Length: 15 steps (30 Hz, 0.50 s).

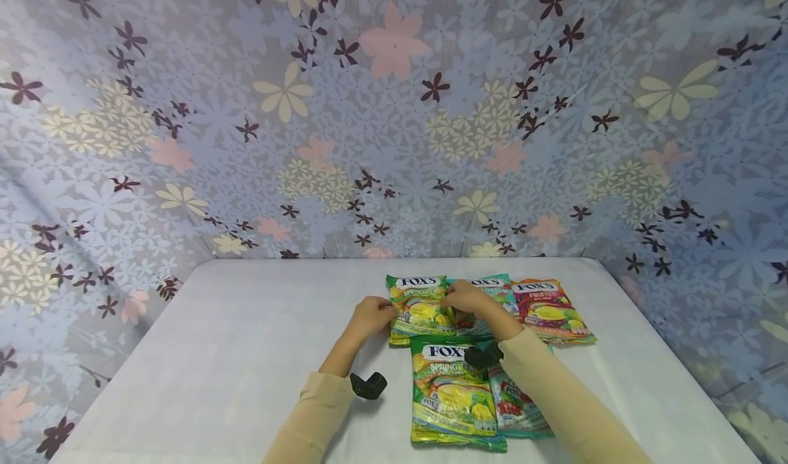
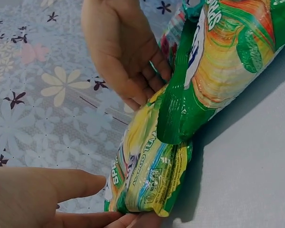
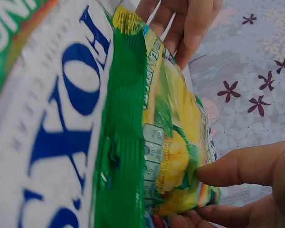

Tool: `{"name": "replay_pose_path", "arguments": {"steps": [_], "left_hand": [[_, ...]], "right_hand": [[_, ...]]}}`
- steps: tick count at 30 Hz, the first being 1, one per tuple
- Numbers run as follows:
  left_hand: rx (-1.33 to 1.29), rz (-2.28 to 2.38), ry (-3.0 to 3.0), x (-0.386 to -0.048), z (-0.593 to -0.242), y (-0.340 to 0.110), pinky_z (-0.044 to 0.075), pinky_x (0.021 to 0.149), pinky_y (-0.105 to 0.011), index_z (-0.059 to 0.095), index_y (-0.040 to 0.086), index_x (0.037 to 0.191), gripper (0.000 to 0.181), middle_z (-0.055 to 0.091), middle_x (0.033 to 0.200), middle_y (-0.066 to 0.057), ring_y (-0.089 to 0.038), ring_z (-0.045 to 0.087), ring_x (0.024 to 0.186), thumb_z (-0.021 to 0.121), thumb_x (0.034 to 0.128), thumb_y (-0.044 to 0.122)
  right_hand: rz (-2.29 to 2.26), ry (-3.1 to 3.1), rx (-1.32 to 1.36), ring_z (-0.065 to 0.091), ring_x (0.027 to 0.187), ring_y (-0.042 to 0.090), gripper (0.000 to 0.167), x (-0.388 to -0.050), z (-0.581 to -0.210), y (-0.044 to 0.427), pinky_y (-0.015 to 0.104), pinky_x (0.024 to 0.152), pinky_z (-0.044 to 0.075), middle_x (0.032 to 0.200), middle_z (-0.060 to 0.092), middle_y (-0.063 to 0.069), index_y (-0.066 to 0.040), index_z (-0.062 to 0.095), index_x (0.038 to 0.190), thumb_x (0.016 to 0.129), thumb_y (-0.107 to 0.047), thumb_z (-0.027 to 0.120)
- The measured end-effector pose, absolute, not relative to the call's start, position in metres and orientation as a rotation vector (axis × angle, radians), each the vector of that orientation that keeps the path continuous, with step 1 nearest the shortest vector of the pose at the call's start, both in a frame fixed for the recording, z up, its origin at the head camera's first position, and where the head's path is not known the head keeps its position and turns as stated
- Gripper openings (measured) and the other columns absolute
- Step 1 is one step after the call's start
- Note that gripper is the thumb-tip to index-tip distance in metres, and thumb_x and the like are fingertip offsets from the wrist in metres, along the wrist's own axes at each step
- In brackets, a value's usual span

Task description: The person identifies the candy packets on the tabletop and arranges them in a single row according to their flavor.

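Note:
A green and yellow Fox's Spring Tea candy bag (image 1: 421, 311) lies at the left of the back row, between both hands. My left hand (image 1: 371, 315) pinches its left edge, thumb on top and fingers under it, as the left wrist view shows. The right hand (image 1: 473, 301) pinches the opposite edge with the thumb (image 3: 228, 168) above and fingers below. Closer to me lies another Spring Tea candy bag (image 1: 452, 399), its top edge just below the held one. My right forearm passes over a teal candy bag (image 1: 517, 404) beside it, hiding part of that bag.
Right of the held bag lie a teal Blossom candy bag (image 1: 501, 287), partly behind the right hand, and a red-orange Fruits candy bag (image 1: 548, 313). The white table (image 1: 246, 354) meets a flowered cloth backdrop (image 1: 382, 142). Each wrist carries a black device (image 1: 369, 386).

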<state>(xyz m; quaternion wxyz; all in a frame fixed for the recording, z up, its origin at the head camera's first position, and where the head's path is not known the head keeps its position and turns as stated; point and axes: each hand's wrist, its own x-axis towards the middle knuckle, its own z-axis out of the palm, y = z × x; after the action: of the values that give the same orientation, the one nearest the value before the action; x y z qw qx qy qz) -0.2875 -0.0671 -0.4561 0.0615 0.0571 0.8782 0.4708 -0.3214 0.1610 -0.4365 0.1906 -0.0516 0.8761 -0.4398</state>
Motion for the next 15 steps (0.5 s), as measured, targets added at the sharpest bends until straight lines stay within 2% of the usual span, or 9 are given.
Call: {"name": "replay_pose_path", "arguments": {"steps": [2,3,5,6,9,11,15], "left_hand": [[0.167,1.438,2.663,-0.289,-0.456,-0.069,0.052,0.061,-0.032,0.063,-0.009,0.118,0.037,0.069,0.088,-0.012,-0.019,0.064,0.066,0.061,0.0921,0.017],[0.161,1.440,2.672,-0.289,-0.456,-0.070,0.052,0.061,-0.032,0.064,-0.009,0.118,0.036,0.069,0.088,-0.012,-0.019,0.064,0.066,0.061,0.0922,0.017],[0.155,1.447,2.683,-0.290,-0.455,-0.072,0.052,0.061,-0.032,0.063,-0.009,0.118,0.036,0.069,0.086,-0.012,-0.021,0.064,0.065,0.061,0.0924,0.016],[0.148,1.453,2.685,-0.291,-0.454,-0.073,0.052,0.061,-0.032,0.063,-0.009,0.119,0.036,0.069,0.086,-0.012,-0.021,0.065,0.065,0.060,0.0922,0.016],[0.132,1.478,2.695,-0.291,-0.452,-0.075,0.051,0.059,-0.031,0.061,-0.009,0.121,0.038,0.069,0.083,-0.011,-0.023,0.065,0.064,0.060,0.0922,0.015],[0.129,1.521,2.692,-0.292,-0.452,-0.076,0.052,0.058,-0.031,0.060,-0.010,0.122,0.038,0.068,0.084,-0.011,-0.022,0.064,0.064,0.059,0.0920,0.013],[0.134,1.599,2.707,-0.295,-0.451,-0.077,0.054,0.057,-0.029,0.060,-0.010,0.123,0.038,0.068,0.091,-0.013,-0.021,0.064,0.068,0.059,0.0909,0.010]], "right_hand": [[-1.263,2.473,-0.147,0.026,0.045,0.010,0.012,-0.319,-0.436,0.159,0.028,0.049,0.032,0.055,0.030,-0.001,-0.001,0.051,0.080,0.089,-0.006,0.057],[-1.277,2.481,-0.148,0.030,0.049,0.012,0.011,-0.318,-0.436,0.157,0.029,0.051,0.033,0.061,0.037,0.001,0.004,0.055,0.093,0.089,-0.006,0.057],[-1.302,2.492,-0.153,0.041,0.058,0.016,0.036,-0.317,-0.437,0.154,0.032,0.057,0.038,0.078,0.052,0.010,0.011,0.051,0.120,0.088,-0.006,0.057],[-1.312,2.502,-0.152,0.046,0.066,0.019,0.047,-0.316,-0.437,0.153,0.034,0.061,0.041,0.091,0.056,0.015,0.011,0.046,0.130,0.088,-0.007,0.058],[-1.364,2.534,-0.134,0.053,0.090,0.027,0.053,-0.316,-0.440,0.148,0.039,0.072,0.044,0.126,0.050,0.026,0.010,0.043,0.135,0.088,-0.007,0.058],[-1.430,2.544,-0.109,0.054,0.087,0.028,0.052,-0.317,-0.442,0.146,0.040,0.071,0.044,0.129,0.050,0.028,0.008,0.043,0.136,0.087,-0.005,0.058],[-1.584,2.535,-0.061,0.046,0.063,0.019,0.051,-0.316,-0.442,0.141,0.035,0.060,0.041,0.125,0.052,0.027,0.005,0.043,0.137,0.088,-0.001,0.057]]}}
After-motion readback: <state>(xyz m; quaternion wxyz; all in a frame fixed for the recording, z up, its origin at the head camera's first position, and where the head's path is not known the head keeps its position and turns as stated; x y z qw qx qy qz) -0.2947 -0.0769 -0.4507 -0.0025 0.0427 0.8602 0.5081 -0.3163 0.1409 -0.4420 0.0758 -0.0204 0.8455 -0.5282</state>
